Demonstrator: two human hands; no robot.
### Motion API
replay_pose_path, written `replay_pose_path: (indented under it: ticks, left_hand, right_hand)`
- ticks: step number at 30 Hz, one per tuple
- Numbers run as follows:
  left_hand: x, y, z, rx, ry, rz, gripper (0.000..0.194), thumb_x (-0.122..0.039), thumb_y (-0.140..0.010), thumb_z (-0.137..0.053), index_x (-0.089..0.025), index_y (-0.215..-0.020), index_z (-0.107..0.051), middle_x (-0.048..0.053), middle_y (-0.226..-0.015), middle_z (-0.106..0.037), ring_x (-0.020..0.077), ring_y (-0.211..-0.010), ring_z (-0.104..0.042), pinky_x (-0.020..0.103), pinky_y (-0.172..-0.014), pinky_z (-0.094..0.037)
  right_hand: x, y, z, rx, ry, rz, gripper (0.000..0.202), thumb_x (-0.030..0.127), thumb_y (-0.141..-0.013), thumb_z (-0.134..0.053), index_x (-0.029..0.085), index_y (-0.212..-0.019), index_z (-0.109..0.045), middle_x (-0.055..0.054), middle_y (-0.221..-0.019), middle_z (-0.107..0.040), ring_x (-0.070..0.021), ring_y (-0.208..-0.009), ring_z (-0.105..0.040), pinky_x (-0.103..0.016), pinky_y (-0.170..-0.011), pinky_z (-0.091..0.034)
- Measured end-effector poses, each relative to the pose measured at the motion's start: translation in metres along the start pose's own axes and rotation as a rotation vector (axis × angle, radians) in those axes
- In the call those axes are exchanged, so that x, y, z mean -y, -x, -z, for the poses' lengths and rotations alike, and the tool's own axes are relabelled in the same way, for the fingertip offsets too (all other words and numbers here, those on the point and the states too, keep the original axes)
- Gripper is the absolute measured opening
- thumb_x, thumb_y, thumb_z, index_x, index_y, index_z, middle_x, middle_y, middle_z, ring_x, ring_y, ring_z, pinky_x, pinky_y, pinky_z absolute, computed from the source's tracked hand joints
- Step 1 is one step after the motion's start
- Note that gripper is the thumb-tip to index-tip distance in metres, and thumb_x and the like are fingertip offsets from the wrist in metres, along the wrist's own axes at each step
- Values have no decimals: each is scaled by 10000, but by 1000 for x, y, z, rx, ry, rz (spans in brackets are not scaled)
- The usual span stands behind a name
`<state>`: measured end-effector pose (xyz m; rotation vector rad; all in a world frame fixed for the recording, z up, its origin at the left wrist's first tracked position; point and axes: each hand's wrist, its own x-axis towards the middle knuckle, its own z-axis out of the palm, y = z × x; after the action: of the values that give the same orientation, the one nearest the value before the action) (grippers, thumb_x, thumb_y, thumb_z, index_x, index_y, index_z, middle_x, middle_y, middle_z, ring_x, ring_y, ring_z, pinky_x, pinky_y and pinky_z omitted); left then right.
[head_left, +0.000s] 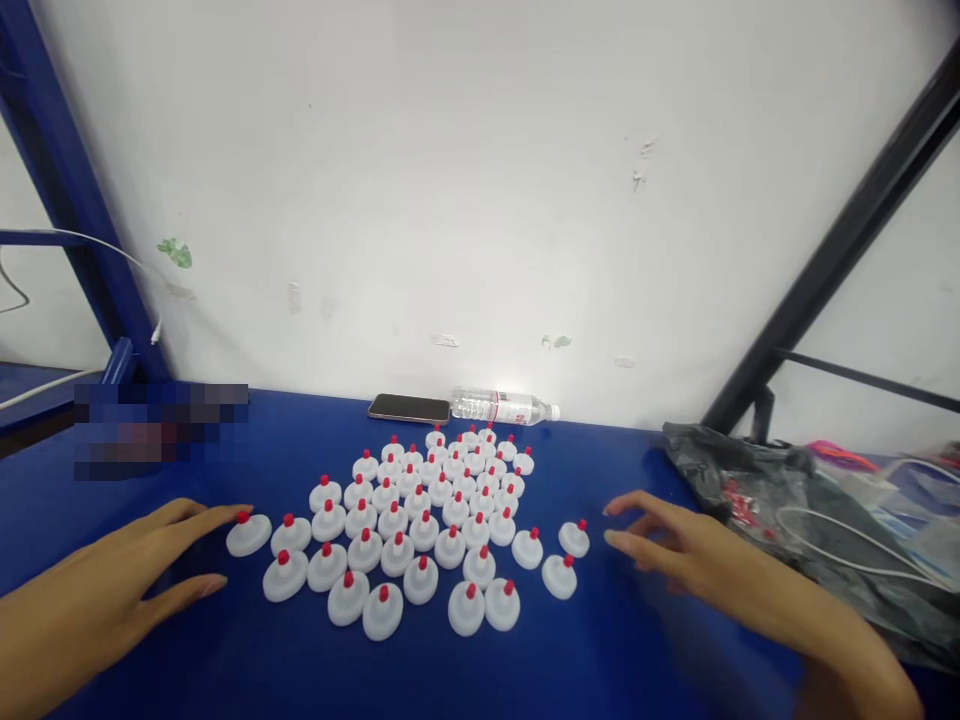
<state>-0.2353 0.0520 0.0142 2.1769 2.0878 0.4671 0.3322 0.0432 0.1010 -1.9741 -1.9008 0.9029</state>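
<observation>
A cluster of white caps [420, 520], each a round white disc topped by a small red tip, stands upright on the blue table [300, 660], packed in rough rows that run from the near centre of the table back toward the wall. The left hand [112, 590] lies flat and open on the table just left of the cluster, fingers spread and extended; its index fingertip touches the red tip of the leftmost cap [248, 534], while the thumb stretches along the table below it and grips nothing. The right hand [690, 550] hovers low at the right side of the cluster, open, with the fingers loosely curved and pointing left; it holds nothing, and its fingertips are near but apart from the two caps that sit slightly detached at the cluster's right edge, one [574, 538] farther back and one [559, 576] nearer. The right hand is somewhat blurred. Behind the cluster, against the base of the white wall [480, 180], a dark phone [409, 408] lies flat, and just beside it on the right a clear plastic water bottle [504, 406] lies on its side. At the right end of the table a crumpled dark plastic bag [750, 480] holds a white cable [832, 530] and other small items. Blue frame posts [67, 190] rise at the left, and a black diagonal bar [847, 240] crosses the right.
</observation>
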Motion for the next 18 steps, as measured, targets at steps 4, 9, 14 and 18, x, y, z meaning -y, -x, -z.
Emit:
replay_pose_path:
  ticks: [4, 9, 14, 18]
  left_hand:
    - [-5, -14, -2, 85, -7, 52, 820, -709, -851, -447, -178, -1396, -750, 120, -1156, -742, 335, -1016, -755, 481, -963, -583]
    - [-21, -15, 0, 223, 11, 5, 764, -743, -910, -435, -294, -1472, -693, 86, -1312, -701, 313, -1180, -745, 444, -1073, -567]
    - [-51, -9, 0, 225, 11, -22, 721, -711, -943, -374, -329, -1477, -672, 74, -1355, -683, 320, -1266, -718, 485, -1158, -541]
    - [-48, -7, -4, 176, -7, -23, 733, -699, -922, -404, -347, -1513, -657, 64, -1409, -702, 342, -1336, -701, 484, -1108, -588]
  right_hand:
    - [2, -8, -6, 26, 35, -7, 730, 677, -835, -723, 265, -1436, -684, -113, -1252, -797, -322, -1118, -758, -395, -952, -614]
    - [11, -12, -19, 72, -4, 57, 685, 519, -805, -791, 236, -1425, -725, -119, -1273, -786, -309, -1107, -755, -380, -956, -605]
    - [21, -16, -33, 81, 34, 91, 720, 492, -806, -824, 230, -1468, -718, -112, -1267, -795, -295, -1078, -760, -364, -935, -600]
    - [34, -11, -40, 73, 63, 118, 660, 521, -910, -756, 261, -1514, -692, -91, -1263, -810, -291, -1072, -772, -380, -949, -587]
